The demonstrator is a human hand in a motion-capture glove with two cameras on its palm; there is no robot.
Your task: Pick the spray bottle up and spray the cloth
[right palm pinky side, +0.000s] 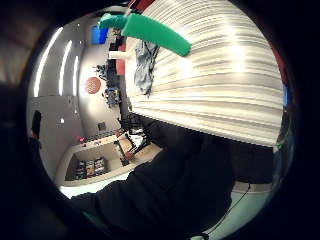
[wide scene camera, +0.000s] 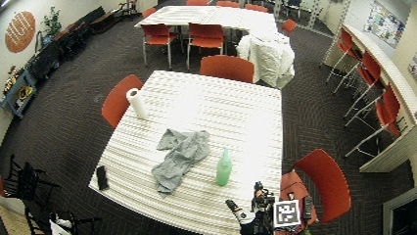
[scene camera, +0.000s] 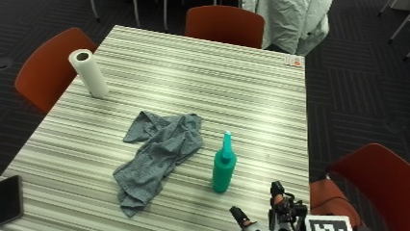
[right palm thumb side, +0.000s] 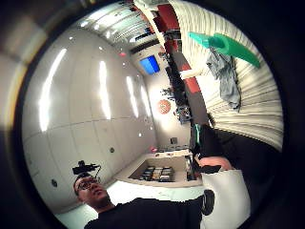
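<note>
Right hand (scene camera: 282, 211): at the table's near edge, gloved, apart from the bottle; whether its fingers are spread or curled cannot be told.
Spray bottle (scene camera: 224, 166): green, upright on the striped table (scene camera: 256, 96), just beyond the hand, nozzle up.
Cloth (scene camera: 157, 156): grey, crumpled, lying just beside the bottle.
Paper towel roll (scene camera: 89, 73): upright near the far corner, well apart from the cloth.
Chair (scene camera: 224, 24): red, at the far end.

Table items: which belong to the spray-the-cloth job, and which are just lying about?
Job:
green spray bottle, standing upright
grey cloth, crumpled beside it
gloved right hand, at the table's near edge

Lying about:
paper towel roll
black phone
small card, far corner
</note>
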